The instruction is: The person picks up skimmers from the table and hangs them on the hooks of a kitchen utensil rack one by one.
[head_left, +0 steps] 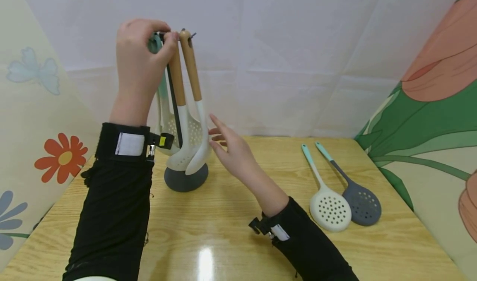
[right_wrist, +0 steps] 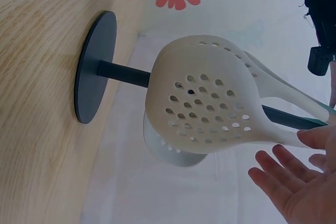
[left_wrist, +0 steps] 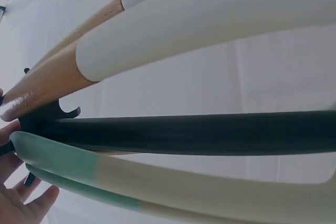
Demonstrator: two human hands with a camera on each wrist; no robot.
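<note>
At the top of the dark hanging rack [head_left: 175, 107], the mint-tipped handle [head_left: 154, 45] of a cream utensil is pinched by the left hand [head_left: 143, 61]; its long axis hangs straight down. Just right, beside the white perforated skimmer heads [head_left: 186, 148], the right hand [head_left: 231, 146] is held with fingers spread, holding nothing.

Table [head_left: 223, 239]: light wood-grain top, glossy, with a bright glare spot [head_left: 205, 259] near the front edge.
Back wall [head_left: 298, 57]: pale white sheeting, faint creases and seams.
Left panel [head_left: 33, 107]: cream fabric printed with a pale blue butterfly [head_left: 35, 70], a red-orange flower [head_left: 61, 157] and a blue flower [head_left: 9, 219].
Right panel [head_left: 439, 119]: cream fabric with large salmon tulips and green leaves.
</note>
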